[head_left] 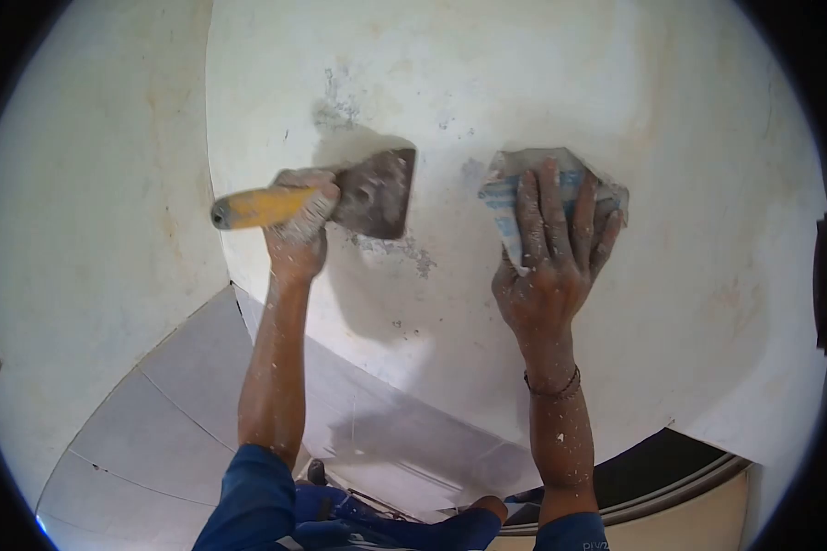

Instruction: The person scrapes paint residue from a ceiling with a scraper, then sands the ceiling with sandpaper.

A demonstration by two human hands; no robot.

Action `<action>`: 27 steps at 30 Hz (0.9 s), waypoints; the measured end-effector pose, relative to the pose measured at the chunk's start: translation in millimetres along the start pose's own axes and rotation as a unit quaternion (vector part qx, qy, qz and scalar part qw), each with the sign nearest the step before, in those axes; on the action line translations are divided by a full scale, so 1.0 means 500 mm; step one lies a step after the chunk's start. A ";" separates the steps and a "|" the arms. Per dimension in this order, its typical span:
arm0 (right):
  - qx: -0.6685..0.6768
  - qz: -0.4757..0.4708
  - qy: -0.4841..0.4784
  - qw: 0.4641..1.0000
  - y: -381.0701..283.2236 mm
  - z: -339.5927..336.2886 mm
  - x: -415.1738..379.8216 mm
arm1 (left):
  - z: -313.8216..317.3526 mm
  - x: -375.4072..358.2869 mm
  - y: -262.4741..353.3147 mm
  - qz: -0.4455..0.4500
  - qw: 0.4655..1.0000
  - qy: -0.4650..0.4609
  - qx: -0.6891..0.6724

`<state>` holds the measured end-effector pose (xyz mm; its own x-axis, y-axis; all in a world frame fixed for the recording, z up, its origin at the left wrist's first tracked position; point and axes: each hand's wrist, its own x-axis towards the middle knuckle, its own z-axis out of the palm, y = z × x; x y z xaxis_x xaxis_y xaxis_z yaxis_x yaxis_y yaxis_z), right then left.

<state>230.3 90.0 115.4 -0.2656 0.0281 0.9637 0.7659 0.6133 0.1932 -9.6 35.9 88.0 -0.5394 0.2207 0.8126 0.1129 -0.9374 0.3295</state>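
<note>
My left hand (303,211) is closed round the yellow handle of a putty knife (377,195). Its wide, stained blade points right, close over the pale wall (469,303). My right hand (553,230) presses a folded sheet of sandpaper (505,204), grey with blue print on its back, against the wall, fingers spread over it. White dust and specks coat both hands and forearms. Dark scuffed patches (395,253) show on the wall around the blade, with more above it.
Another wall (129,156) meets this one at a corner on the left. Grey tiles (156,413) cover the lower part. A dark opening with a curved-looking frame (652,500) lies at the lower right. My blue-clothed legs (386,523) are at the bottom.
</note>
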 end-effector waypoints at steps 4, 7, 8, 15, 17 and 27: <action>-0.005 -0.010 -0.018 1.000 -0.018 0.008 0.008 | -0.013 0.002 -0.021 -0.003 0.999 0.018 -0.042; -0.019 -0.020 -0.036 0.999 -0.031 0.018 0.013 | -0.037 0.014 -0.025 0.014 1.000 0.011 0.009; -0.018 -0.021 -0.029 0.999 -0.024 0.021 0.007 | -0.046 0.029 -0.015 0.002 1.000 0.007 -0.001; -0.018 -0.026 -0.020 0.999 -0.046 0.029 0.023 | -0.035 0.034 -0.026 0.024 0.999 0.001 0.023; -0.013 -0.037 -0.007 0.999 -0.024 0.032 0.012 | -0.048 0.044 -0.014 -0.019 0.996 0.025 -0.083; -0.007 -0.036 0.011 0.999 -0.028 0.039 0.004 | -0.050 0.067 -0.020 -0.033 0.994 0.029 -0.099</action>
<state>207.6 96.9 111.2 -0.3083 -0.0332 0.9507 0.7527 0.6026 0.2652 -49.4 45.9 100.0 -0.5875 0.2729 0.7618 -0.0873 -0.9573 0.2757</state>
